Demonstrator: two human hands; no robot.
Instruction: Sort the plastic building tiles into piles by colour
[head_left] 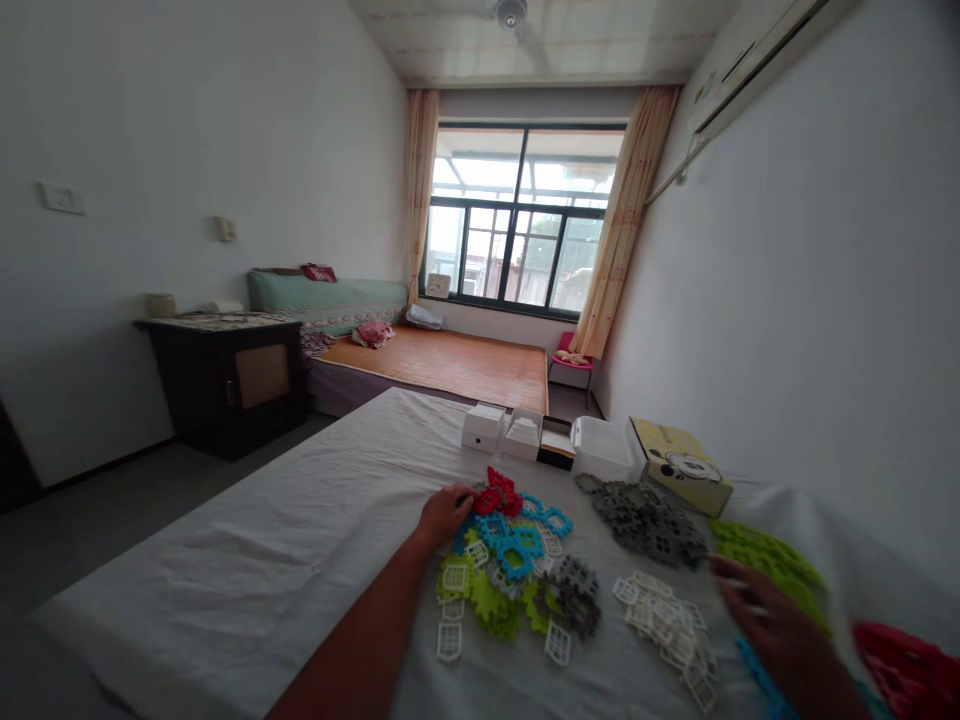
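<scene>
My left hand (448, 512) is at the left edge of a mixed pile of flat plastic building pieces. Its fingers are curled together beside the red pieces (499, 493); whatever they hold is hidden. Blue pieces (514, 540), lime-green pieces (491, 605), dark grey pieces (577, 590) and white window-shaped pieces (450, 640) make up the rest of that pile. On the right, my right hand (757, 605) is blurred, between a heap of white window pieces (667, 620) and a green stack (772, 560). Its fingertips are near a dark grey heap (649, 520).
Along the table's (300, 530) far edge stand a white box (484, 427), open small boxes (523, 435), a clear plastic tub (601, 447) and a yellow carton (679, 465). Red pieces (907, 665) lie at the far right. Beyond is a bed (450, 360).
</scene>
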